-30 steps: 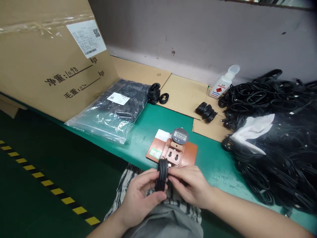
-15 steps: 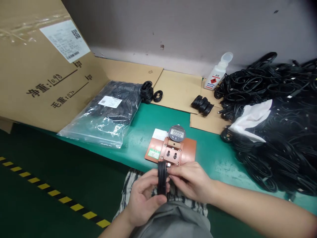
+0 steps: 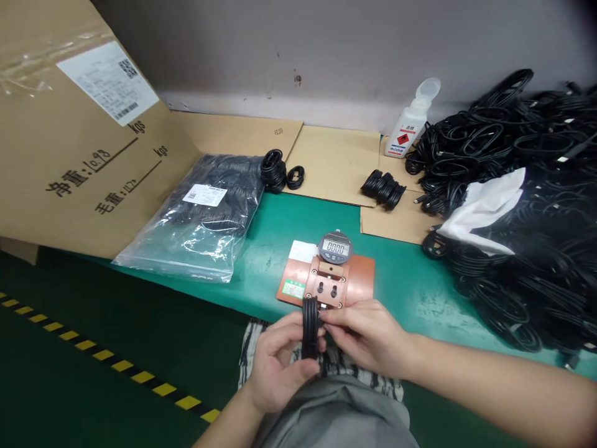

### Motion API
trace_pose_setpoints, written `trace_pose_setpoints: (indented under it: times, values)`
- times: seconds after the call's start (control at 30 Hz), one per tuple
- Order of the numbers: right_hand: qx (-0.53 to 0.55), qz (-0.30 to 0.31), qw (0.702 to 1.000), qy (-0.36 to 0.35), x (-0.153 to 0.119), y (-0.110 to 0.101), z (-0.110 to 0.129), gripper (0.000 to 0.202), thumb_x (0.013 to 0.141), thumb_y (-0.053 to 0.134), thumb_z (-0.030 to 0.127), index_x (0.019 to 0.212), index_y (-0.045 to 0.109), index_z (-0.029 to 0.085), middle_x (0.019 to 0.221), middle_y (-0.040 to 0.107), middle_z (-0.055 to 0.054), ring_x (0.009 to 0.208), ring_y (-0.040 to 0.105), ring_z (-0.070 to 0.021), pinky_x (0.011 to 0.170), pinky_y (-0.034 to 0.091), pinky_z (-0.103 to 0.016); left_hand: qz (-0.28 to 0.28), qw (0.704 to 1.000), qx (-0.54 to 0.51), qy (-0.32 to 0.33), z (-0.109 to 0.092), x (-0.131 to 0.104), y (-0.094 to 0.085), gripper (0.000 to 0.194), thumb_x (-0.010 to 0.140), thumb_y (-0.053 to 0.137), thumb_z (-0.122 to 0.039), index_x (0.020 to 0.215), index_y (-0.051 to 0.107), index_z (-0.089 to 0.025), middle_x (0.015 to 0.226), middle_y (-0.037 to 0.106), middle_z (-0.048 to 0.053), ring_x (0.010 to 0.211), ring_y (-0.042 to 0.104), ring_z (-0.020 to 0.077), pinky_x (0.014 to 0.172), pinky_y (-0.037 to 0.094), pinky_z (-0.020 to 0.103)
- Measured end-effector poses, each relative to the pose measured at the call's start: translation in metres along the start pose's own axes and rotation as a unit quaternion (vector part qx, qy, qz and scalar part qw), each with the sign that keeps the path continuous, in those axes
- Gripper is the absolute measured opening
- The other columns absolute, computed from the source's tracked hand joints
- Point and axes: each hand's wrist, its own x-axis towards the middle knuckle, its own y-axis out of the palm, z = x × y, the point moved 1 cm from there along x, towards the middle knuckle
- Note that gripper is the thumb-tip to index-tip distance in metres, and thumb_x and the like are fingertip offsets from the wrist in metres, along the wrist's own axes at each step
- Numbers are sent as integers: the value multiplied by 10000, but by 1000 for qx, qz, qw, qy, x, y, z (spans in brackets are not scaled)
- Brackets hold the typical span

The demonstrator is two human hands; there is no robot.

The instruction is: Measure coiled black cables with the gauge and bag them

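Observation:
A coiled black cable stands upright in my left hand, whose fingers and thumb are closed around it. My right hand pinches the cable's plug end beside the coil, at the front edge of a copper-coloured gauge fixture. The plug tip is at the fixture's near side; whether it is inside the slot I cannot tell. On top of the fixture sits a round digital dial gauge whose display reads about 0.000. My right fingertips hide most of the plug.
Left on the green table lie a clear bag of coiled cables and a large cardboard box. Several cable coils rest on cardboard sheets. A white bottle, a white cloth and a cable heap are at right.
The plug end, held in my right hand, has come up against the fixture's front edge. The whole view has shifted slightly; both hands keep their grip.

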Motion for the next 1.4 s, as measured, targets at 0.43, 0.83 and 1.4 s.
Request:
trace_pose_setpoints:
  times: [0.43, 0.83, 1.4]
  values:
    - [30, 4, 999, 25, 2, 1, 0, 256, 942, 531, 91, 1172, 597, 179, 781, 750, -11, 639, 712, -122, 565, 544, -213, 7, 996, -29, 84, 16, -1, 5, 252, 869, 704, -400, 1028, 727, -206, 928, 634, 77, 820, 645, 195, 744, 554, 297]
    - [-1, -13, 999, 29, 1, 2, -1, 241, 938, 562, 103, 1161, 628, 168, 769, 745, -9, 583, 680, -114, 528, 517, -214, -90, 990, 21, 109, 15, -9, 18, 229, 868, 701, -406, 972, 765, -212, 1043, 618, 90, 873, 673, 202, 719, 589, 272]
    - [75, 12, 996, 56, 0, 2, 0, 220, 953, 537, 94, 1136, 620, 184, 854, 754, -16, 704, 729, -114, 618, 574, -200, -180, 964, -189, -44, 14, -20, 41, 217, 835, 745, -340, 1020, 775, -231, 957, 625, 71, 713, 647, 162, 669, 587, 302]
